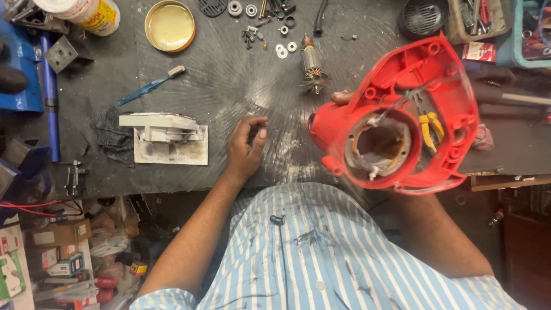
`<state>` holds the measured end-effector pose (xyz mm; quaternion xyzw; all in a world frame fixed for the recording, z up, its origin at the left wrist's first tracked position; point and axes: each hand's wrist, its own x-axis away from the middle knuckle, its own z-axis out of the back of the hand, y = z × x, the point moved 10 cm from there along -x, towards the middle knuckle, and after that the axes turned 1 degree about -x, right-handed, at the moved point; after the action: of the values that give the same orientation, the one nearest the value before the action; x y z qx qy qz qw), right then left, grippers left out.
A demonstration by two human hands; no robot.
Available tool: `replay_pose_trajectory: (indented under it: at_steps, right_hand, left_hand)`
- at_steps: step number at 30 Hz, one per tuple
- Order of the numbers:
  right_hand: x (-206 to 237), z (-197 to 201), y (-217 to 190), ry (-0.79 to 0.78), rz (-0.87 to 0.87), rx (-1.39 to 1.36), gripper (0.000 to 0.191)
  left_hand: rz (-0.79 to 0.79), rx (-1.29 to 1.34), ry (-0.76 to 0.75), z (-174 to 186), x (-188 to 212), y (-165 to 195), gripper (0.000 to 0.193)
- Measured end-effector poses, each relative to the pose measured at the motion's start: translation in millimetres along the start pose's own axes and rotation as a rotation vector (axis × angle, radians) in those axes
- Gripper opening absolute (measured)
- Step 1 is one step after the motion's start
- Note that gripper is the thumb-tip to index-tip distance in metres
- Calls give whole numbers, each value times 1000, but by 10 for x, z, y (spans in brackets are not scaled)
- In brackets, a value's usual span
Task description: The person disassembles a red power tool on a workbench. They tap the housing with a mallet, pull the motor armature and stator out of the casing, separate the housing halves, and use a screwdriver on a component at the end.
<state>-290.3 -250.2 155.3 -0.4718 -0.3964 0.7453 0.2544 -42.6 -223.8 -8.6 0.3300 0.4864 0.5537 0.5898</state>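
- My right hand holds the red plastic housing up over the right part of the counter; only a fingertip shows at the housing's far-left edge, the rest of the hand is hidden behind it, clamped on the shell.
- The housing is tilted, its open inside facing me, with a round opening in the middle and thin wires running across it.
- Through the housing's gaps I see yellow-handled pliers lying behind it.
- My left hand rests on the dark counter, fingers curled loosely inward, holding nothing that I can see.
- Just left of that hand lies a pale, dirty flat part on a plate.
- Farther up the counter lies a blue-handled brush, and beyond it a round yellow tin lid.
- A motor armature with copper windings lies on the counter, just up and left of the housing.
- Loose washers and screws are scattered near the far edge.
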Motion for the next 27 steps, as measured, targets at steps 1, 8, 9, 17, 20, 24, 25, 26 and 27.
replay_pose_trajectory:
  at_steps: [1, 8, 9, 17, 20, 24, 25, 26, 27]
  right_hand:
    - [20, 31, 13, 26, 27, 47, 86]
    - [521, -384, 1176, -102, -189, 321, 71]
    - [610, -423, 1210, -140, -194, 310, 66]
    - [422, -452, 977, -487, -125, 7, 59]
    - [449, -384, 1151, -295, -579, -52, 58]
    - [104, -224, 456, -95, -303, -200, 77]
    - [52, -145, 272, -44, -239, -237, 82]
    - [12, -66, 115, 11, -175, -272, 87]
    - [-5, -13, 11, 43, -137, -209, 85]
  left_hand:
    - [-14, 1, -3, -4, 4, 29, 27]
    - [-58, -50, 67, 60, 37, 97, 17]
    - [-40, -74, 48, 46, 31, 82, 16]
    - [-37, -100, 14, 14, 12, 148, 11]
    - [-49, -112, 15, 14, 10, 175, 10]
    - [-37, -105, 20, 21, -6, 165, 10]
    - [-44, -100, 20, 18, -11, 172, 10]
    - [-36, -108, 24, 20, -14, 165, 11]
    - [-30, -116, 27, 19, -16, 159, 12]
